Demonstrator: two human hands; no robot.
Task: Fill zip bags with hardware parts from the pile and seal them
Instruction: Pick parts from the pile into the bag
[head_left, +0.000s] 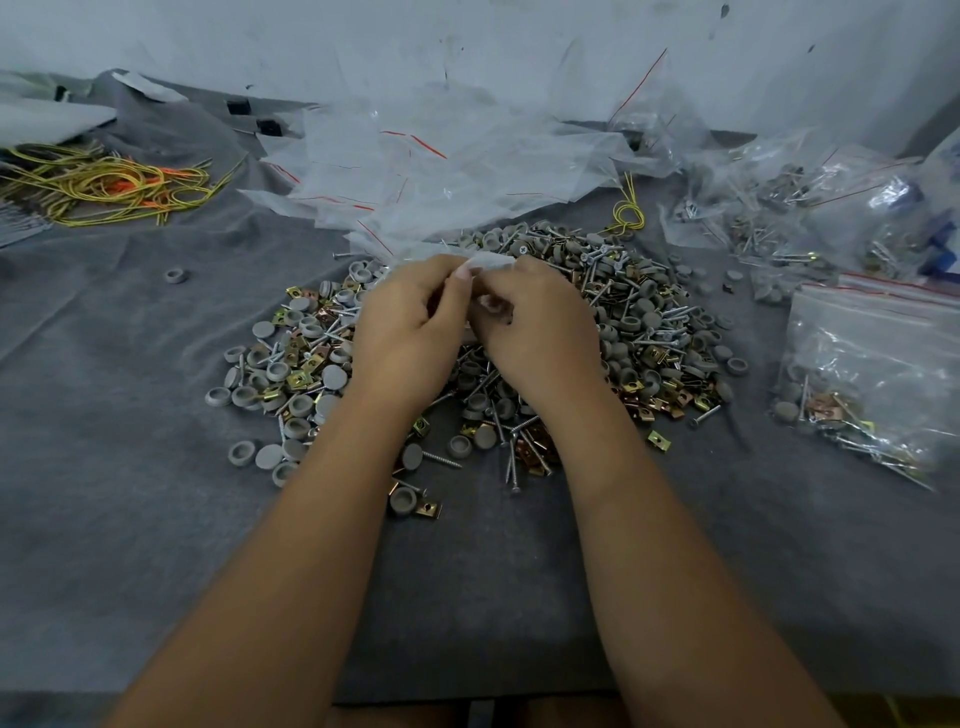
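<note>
I am pinching an empty zip bag (485, 262) between my left hand (410, 332) and right hand (535, 327), each grip grasping its mouth above the pile (649, 332). Filled bags (878, 374) are lying to the right on the bench (130, 415); spare bags (415, 171) are waiting behind. Judged: much hardware is remaining, work partway through.

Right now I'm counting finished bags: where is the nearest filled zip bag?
In the head view, the filled zip bag lies on the grey cloth at the right edge, right of the hardware pile.
</note>
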